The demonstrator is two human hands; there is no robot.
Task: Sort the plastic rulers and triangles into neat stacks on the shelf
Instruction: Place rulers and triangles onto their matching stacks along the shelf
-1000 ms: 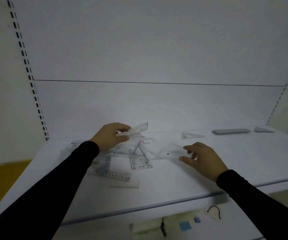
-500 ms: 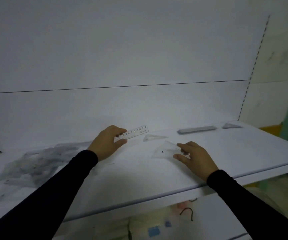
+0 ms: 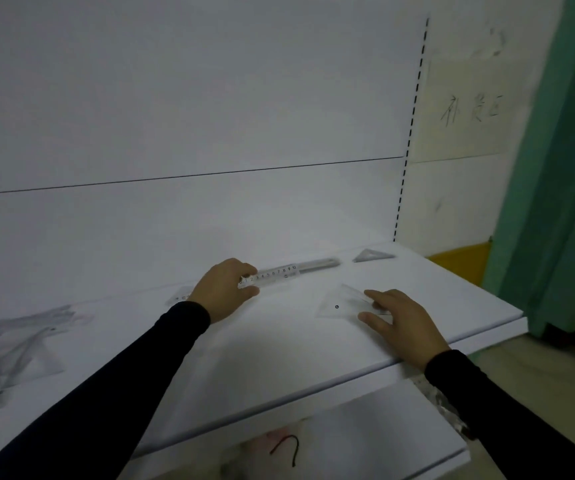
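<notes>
Clear plastic ruler [image 3: 272,274] pinched in my left hand [image 3: 223,289], arm reaching forward; right hand [image 3: 402,318] pinches clear triangle [image 3: 343,303] low over shelf [image 3: 279,341].

Dim, flat grey light with soft shadows; left edge smeared by blur, wide-angle bending throughout.

Your white shelf [image 3: 279,348] carries a loose heap of clear rulers [image 3: 9,348] at far left, a grey ruler stack [image 3: 320,264] at the back, and a triangle stack [image 3: 370,255] just beside it.
</notes>
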